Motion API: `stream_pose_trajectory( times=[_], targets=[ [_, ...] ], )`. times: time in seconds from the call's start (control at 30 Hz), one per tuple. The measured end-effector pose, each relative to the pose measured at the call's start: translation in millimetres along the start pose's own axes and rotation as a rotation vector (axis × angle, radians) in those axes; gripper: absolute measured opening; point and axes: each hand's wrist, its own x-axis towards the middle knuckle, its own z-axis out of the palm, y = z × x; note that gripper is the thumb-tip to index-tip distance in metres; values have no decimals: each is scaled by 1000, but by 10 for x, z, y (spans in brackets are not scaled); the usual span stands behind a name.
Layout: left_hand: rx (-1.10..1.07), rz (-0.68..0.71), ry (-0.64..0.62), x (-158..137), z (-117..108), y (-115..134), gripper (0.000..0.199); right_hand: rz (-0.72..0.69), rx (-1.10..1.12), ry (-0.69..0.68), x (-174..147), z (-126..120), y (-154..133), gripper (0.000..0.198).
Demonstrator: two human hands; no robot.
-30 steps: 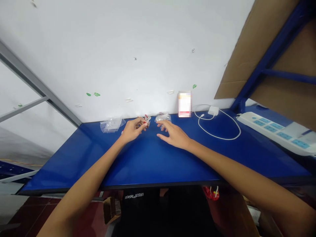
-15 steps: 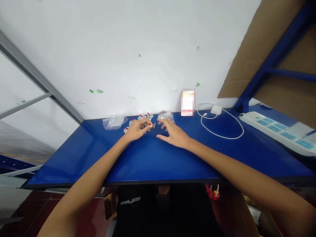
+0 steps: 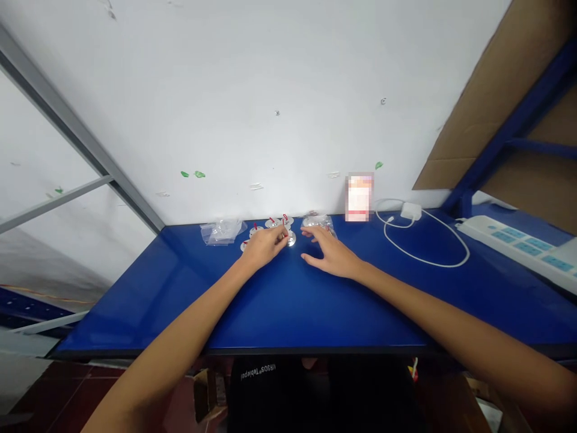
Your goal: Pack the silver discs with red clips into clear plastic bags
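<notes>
My left hand (image 3: 268, 245) is closed, its thumb and fingers pinching the red cord of a shiny round disc (image 3: 292, 239). The disc faces upward at the fingertips, partly covered by them; whether it touches the table I cannot tell. Around and behind this hand lie several pale round discs (image 3: 272, 223) with red cord loops, some partly hidden by it. To the right, my right hand (image 3: 332, 252) is open, fingers apart, holding nothing. Just beyond its fingers is a clear plastic bag (image 3: 318, 224) with small items inside that I cannot make out.
Another clear plastic bag (image 3: 223, 231) lies at the back left of the blue table (image 3: 288, 313). A blurred-out upright card or box (image 3: 359, 197) leans near the wall. Farther right are a white charger (image 3: 411, 210) with its cable and a power strip (image 3: 518, 243).
The disc in my left hand has turned from edge-on to flat, and that hand has come nearer the other discs. My right hand stays open. The whole view has shifted.
</notes>
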Motion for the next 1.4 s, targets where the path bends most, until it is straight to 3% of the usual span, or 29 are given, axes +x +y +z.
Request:
stream_pose_trajectory(
  times=[0.13,0.43,0.57,0.7,0.77,0.87,0.93,1.07,1.13,1.27,1.4],
  targets=[
    [-36,-14,2,45,55,-66,11,0,27,18,-5,-54,-77,63],
    [-120,-55,34,59,-96,-143,26,-33,25,51,-65,-169,-84,43],
    [104,-120,159,63,-322,-142,25,-41,44,75,-68,-199,-90,33],
    [469,-328,301,14,-600,-287,32,-43,50,94,-85,-224,-136,29],
    [582,-432,251,-22,-673,-407,46,-54,46,102,-95,-227,-140,27],
    [598,-477,115,-49,-723,-567,30,-69,47,103,-105,-219,-111,26],
    [541,-440,191,-41,-757,-613,24,-70,53,101,-107,-211,-86,25],
    [425,-327,596,-1,-801,-495,24,-59,58,129,-108,-212,-83,24],
    [359,-238,677,8,-759,-360,22,-50,59,157,-108,-223,-110,23],
    [268,81,658,-22,-533,-45,18,29,190,169,-88,-243,-176,19],
    [288,471,507,-101,-246,276,18,223,748,48,-48,-229,-212,50]
  ],
)
